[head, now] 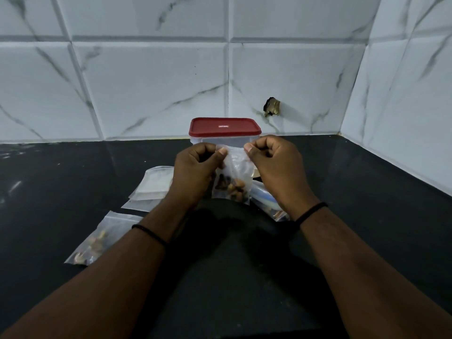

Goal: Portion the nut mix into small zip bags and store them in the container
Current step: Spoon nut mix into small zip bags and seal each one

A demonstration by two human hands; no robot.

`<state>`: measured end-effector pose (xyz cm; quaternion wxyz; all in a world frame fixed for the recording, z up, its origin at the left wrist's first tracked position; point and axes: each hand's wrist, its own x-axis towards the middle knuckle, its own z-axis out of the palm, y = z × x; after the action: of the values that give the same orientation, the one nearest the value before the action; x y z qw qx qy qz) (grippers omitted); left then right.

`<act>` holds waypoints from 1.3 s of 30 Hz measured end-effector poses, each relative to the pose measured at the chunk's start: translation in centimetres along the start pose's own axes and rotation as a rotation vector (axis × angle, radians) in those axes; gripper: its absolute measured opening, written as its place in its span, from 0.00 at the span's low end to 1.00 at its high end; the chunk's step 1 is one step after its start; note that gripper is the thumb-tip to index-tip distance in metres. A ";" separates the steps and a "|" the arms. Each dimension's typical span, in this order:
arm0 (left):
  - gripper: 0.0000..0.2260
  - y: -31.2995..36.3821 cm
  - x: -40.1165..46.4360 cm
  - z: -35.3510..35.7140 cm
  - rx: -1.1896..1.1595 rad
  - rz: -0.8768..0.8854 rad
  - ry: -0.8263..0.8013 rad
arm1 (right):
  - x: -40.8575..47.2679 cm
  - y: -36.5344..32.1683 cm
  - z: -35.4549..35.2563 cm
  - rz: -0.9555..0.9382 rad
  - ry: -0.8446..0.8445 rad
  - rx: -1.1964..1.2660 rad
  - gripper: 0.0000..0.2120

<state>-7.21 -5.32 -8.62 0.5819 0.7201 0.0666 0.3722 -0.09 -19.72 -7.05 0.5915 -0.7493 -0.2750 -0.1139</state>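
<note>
Thumbs and forefingers do the work: our left hand and right hand each pinch a top corner of the small zip bag, held upright above the black counter just in front of the container, whose red lid is on. Nuts sit low in the bag, so we judge it light, bottom-heavy and limp; the film looks thin and slick, and the seal strip along the top is the sensible place to hold, since squeezing lower would crush the nuts or push air up. We take this to be the sealing step. To our left lies a filled bag flat on the counter, with empty bags stacked just beyond it; more plastic shows under our right hand, contents unclear. Marbled wall tiles rise behind
</note>
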 end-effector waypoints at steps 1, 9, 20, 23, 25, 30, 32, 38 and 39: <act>0.05 0.1 -0.1 0.1 -0.004 -0.008 0.002 | -0.1 -0.1 -0.1 0.003 -0.034 0.005 0.07; 0.04 0.3 -0.3 0.3 -0.011 -0.051 -0.039 | -0.2 0.0 -0.1 -0.009 -0.116 -0.098 0.05; 0.03 1.0 -0.3 0.2 -0.159 -0.117 -0.049 | -0.2 -0.1 -0.1 -0.011 -0.103 -0.105 0.05; 0.03 1.3 -0.1 -0.1 -0.227 -0.185 -0.037 | -0.1 0.0 -0.4 0.019 -0.071 -0.089 0.07; 0.03 1.2 0.0 -0.2 -0.234 -0.213 -0.033 | 0.0 0.1 -0.5 0.022 -0.061 -0.085 0.07; 0.03 0.1 0.6 -0.5 -0.152 -0.215 -0.041 | 0.0 0.1 -0.5 0.040 -0.059 -0.015 0.05; 0.03 -0.1 0.7 -0.6 -0.148 -0.217 -0.049 | 0.1 0.1 -0.5 0.058 -0.054 0.024 0.05; 0.05 -0.1 0.7 -0.6 -0.168 -0.215 -0.063 | 0.0 0.1 -0.7 0.093 -0.068 0.087 0.04; 0.05 -0.1 0.7 -0.6 -0.169 -0.213 -0.065 | 0.0 0.0 -0.6 0.097 -0.066 0.094 0.03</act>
<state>-7.04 -4.50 -8.34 0.6785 0.6691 0.0919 0.2891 0.04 -20.33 -6.89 0.6215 -0.7365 -0.2629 -0.0475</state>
